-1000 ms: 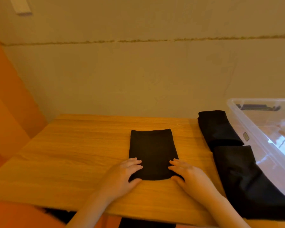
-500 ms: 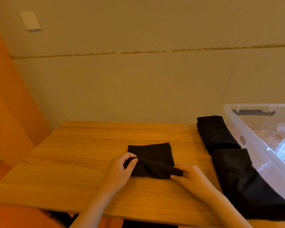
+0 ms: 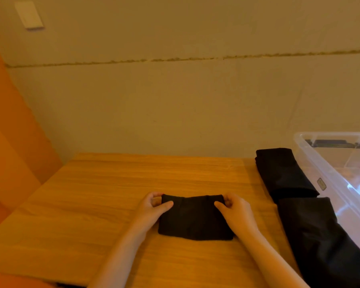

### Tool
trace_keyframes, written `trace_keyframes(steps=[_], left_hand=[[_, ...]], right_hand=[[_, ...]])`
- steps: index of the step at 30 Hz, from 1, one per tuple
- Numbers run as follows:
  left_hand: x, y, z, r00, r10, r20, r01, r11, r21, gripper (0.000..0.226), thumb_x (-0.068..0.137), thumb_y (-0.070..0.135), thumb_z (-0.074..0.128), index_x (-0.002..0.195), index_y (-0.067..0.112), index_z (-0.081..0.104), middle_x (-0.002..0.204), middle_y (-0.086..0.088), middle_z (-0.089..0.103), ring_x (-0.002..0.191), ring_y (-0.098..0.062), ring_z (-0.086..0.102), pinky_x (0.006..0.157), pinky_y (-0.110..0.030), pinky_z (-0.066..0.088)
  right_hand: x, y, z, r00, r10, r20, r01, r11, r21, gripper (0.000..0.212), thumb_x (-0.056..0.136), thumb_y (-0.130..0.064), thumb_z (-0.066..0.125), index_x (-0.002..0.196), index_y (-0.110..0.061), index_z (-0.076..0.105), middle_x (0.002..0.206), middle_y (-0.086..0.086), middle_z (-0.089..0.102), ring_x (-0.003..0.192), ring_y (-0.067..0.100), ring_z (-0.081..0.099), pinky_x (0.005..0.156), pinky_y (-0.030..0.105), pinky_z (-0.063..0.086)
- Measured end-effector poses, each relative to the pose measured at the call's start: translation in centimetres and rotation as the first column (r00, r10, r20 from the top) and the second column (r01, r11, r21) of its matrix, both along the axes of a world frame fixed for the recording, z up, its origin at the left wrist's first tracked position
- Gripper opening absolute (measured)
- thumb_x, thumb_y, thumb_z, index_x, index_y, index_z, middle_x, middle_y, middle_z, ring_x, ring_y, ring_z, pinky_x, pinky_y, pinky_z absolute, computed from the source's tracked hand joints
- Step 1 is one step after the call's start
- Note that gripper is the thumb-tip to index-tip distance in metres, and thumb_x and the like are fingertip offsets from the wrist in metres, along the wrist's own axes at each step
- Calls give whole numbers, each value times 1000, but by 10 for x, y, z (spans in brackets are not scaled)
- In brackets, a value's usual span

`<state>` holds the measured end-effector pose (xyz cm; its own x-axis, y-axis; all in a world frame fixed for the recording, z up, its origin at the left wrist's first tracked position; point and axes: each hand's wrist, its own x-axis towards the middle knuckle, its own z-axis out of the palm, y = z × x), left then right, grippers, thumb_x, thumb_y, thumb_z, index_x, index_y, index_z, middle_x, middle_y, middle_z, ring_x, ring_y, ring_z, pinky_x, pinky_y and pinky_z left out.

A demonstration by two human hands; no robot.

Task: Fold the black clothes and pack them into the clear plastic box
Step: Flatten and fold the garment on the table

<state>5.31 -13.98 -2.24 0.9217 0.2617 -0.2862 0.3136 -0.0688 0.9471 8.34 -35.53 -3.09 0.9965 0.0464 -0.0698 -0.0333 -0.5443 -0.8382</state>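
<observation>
A black cloth (image 3: 194, 219) lies folded into a short rectangle on the wooden table (image 3: 96, 204). My left hand (image 3: 153, 208) pinches its far left corner between thumb and fingers. My right hand (image 3: 235, 208) pinches the far right corner the same way. Two more folded black garments lie to the right: one at the back (image 3: 283, 173) and a longer one in front (image 3: 324, 242). The clear plastic box (image 3: 341, 169) stands at the right edge, open on top, right beside them.
A plain wall rises directly behind the table, with a light switch plate (image 3: 30, 16) at the upper left. An orange surface (image 3: 10, 146) stands to the left of the table. Bare tabletop stretches to the left of my hands.
My hands lifted the near edge of the long black cloth and carried it away from me onto the far edge, halving its length. They now pinch the far corners.
</observation>
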Motion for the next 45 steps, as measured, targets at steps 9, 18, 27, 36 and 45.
trace_keyframes(steps=[9,18,27,36,45], left_hand=[[18,-10,-19,985,92,145,-145,900,412,25,89,18,60,113,21,53,98,4,61,91,-12,60,65,-17,48],[1,-35,1,851,-448,274,-117,346,931,35,89,27,39,111,16,64,112,3,65,104,-16,62,87,-25,48],[-2,-45,-14,916,-312,-253,335,247,909,61,100,41,22,150,15,-2,159,-1,-6,145,-12,-7,119,-30,1],[-3,-25,-17,908,-293,-301,406,430,806,68,95,55,33,150,32,0,157,9,-12,145,-19,-7,117,-36,7],[-3,-27,-22,955,-218,-199,270,370,889,55,100,46,19,150,25,10,158,0,11,146,-17,4,119,-41,6]], right_hand=[[7,-2,-9,990,-39,138,54,993,-105,6,92,-26,55,89,-22,52,76,-9,53,64,1,51,48,12,37],[-5,18,-2,775,237,587,77,885,-458,37,71,-8,76,106,-10,67,107,4,68,97,19,65,80,29,53],[-8,28,-18,917,382,111,-188,661,-726,119,50,-64,-41,149,-14,3,157,3,3,145,16,0,106,30,-11],[-15,18,-17,946,323,14,-220,674,-706,127,40,-74,-39,148,-16,-7,157,2,-8,143,17,-12,110,34,-9],[-35,-7,-8,976,180,-118,-213,720,-661,63,99,-44,19,148,-13,-5,157,5,-8,144,20,-10,115,43,-2]])
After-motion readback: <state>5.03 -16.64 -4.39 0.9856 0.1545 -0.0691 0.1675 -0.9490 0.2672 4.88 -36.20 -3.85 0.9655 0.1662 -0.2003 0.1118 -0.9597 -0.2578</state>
